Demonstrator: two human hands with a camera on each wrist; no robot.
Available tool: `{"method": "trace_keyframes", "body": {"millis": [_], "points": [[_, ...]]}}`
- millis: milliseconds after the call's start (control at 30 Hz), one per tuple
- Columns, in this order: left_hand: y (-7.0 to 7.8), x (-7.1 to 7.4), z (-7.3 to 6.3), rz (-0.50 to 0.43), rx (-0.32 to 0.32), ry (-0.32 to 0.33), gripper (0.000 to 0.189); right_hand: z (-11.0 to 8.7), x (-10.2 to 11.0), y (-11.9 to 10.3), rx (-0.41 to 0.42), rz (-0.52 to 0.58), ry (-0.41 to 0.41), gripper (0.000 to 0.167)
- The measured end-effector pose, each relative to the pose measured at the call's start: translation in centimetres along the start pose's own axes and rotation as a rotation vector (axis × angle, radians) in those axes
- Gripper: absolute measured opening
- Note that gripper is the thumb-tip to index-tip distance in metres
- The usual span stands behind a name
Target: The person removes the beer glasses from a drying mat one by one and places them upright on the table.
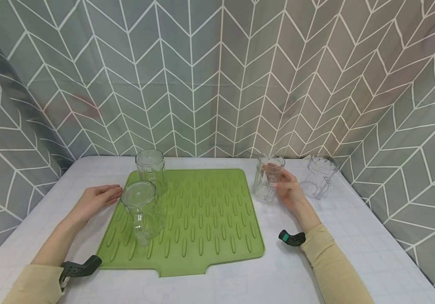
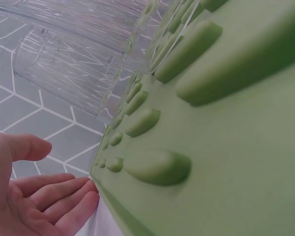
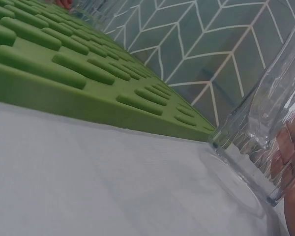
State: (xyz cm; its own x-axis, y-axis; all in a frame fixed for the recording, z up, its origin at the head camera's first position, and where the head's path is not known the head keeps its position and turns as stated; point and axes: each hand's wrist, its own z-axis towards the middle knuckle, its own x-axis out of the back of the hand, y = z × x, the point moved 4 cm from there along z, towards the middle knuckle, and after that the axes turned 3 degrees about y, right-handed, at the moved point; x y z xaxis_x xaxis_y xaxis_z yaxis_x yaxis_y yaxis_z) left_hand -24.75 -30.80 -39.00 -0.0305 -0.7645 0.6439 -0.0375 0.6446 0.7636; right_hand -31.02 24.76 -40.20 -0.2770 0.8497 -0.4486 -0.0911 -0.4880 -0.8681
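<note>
The right hand (image 1: 289, 188) clasps a clear cylindrical glass mug (image 1: 264, 182), likely for control, while the left hand (image 1: 97, 200), fingers extended, perhaps steadies the rectangular green rubbery mat (image 1: 209, 209).

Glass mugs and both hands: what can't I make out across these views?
Head: fingertip placement of the right hand, distorted by the glass mug it grips.
Head: lower part of the farther mug on the green ridged mat, overlapped by the nearer mug.
Right wrist: most of that hand and its mug's upper end, cut by the right edge.
Left wrist: whether the left hand touches the mat's edge; its fingers cover the spot.
</note>
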Motion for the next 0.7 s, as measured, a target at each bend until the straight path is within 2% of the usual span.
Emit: {"method": "trace_keyframes", "body": {"millis": [200,333,500,700], "points": [[-0.2,0.0,0.0,0.007,0.0,-0.002,0.075,-0.2,1.0,-0.3,0.004,-0.004,-0.002,0.066],[-0.1,0.0,0.0,0.002,0.002,-0.001,0.075,-0.3,1.2,-0.6,0.018,-0.021,-0.062,0.069],[-0.1,-0.1,0.0,-0.011,0.002,-0.005,0.073,-0.6,1.6,-1.1,0.049,-0.047,-0.145,0.062],[0.1,0.0,0.0,-0.023,0.002,-0.008,0.072,-0.7,2.2,-1.3,0.056,-0.078,-0.17,0.06]]}}
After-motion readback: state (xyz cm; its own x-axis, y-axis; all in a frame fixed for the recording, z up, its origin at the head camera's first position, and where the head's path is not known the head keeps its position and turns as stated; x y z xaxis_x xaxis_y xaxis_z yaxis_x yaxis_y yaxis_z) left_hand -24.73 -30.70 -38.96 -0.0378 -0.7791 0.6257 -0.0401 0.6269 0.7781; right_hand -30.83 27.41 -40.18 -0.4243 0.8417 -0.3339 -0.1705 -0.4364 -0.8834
